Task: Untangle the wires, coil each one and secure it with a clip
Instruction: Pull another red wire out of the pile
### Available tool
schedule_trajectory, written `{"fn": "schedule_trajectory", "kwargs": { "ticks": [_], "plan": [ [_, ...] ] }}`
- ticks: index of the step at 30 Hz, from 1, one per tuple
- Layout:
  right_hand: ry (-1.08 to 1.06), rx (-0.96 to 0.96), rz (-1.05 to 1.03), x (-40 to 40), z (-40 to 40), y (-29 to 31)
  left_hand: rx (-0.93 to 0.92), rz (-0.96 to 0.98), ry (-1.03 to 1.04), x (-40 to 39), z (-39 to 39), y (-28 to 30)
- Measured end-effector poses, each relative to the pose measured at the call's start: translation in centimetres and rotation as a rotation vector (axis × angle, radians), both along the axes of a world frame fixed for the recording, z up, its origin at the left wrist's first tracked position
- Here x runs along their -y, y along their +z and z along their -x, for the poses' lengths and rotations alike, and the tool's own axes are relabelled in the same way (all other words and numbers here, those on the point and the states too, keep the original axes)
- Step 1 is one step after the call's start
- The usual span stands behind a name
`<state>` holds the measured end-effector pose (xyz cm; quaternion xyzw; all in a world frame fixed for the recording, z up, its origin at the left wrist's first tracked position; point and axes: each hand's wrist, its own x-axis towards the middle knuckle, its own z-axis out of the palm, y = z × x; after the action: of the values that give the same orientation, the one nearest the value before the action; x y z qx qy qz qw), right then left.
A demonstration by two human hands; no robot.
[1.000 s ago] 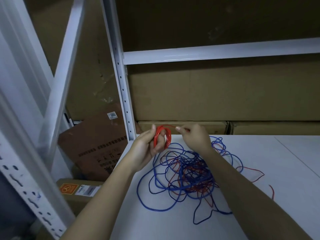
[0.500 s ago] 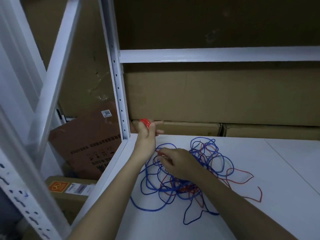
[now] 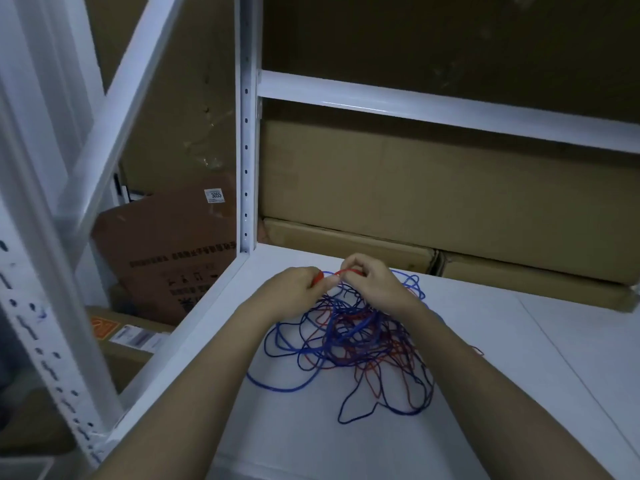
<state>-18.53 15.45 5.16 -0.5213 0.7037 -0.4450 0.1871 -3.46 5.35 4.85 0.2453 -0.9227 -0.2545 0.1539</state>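
Both hands held the red wire [image 3: 341, 271] tight above the far pile [image 3: 349, 341], the left hand [image 3: 298, 289] keeping the loops together so the right hand [image 3: 372, 284] could wind more.

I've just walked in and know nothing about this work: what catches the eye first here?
A messy tangle of blue wire and red wire sprawls across the white shelf. At its far edge, the left hand and right hand meet, holding a bright red coil between them.
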Motion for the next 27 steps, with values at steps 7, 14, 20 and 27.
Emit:
{"fn": "schedule_trajectory", "kwargs": {
  "ticks": [7, 14, 20, 27],
  "plan": [
    [0.000, 0.007, -0.031, 0.3, 1.5, -1.0, -0.070, -0.177, -0.070, 0.2, -1.1, 2.0],
    [-0.053, 0.052, -0.129, -3.0, 3.0, -3.5, -0.625, -0.665, -0.042, 0.7, -2.1, 5.5],
    [-0.202, 0.163, 0.152, -2.4, 2.0, -2.9, -0.561, -0.606, 0.021, 1.5, -2.0, 6.0],
    [-0.301, -0.316, 0.344, -0.7, -0.7, 1.9, -0.511, -0.694, 0.015, 0.4, -0.4, 5.5]
  ]
}}
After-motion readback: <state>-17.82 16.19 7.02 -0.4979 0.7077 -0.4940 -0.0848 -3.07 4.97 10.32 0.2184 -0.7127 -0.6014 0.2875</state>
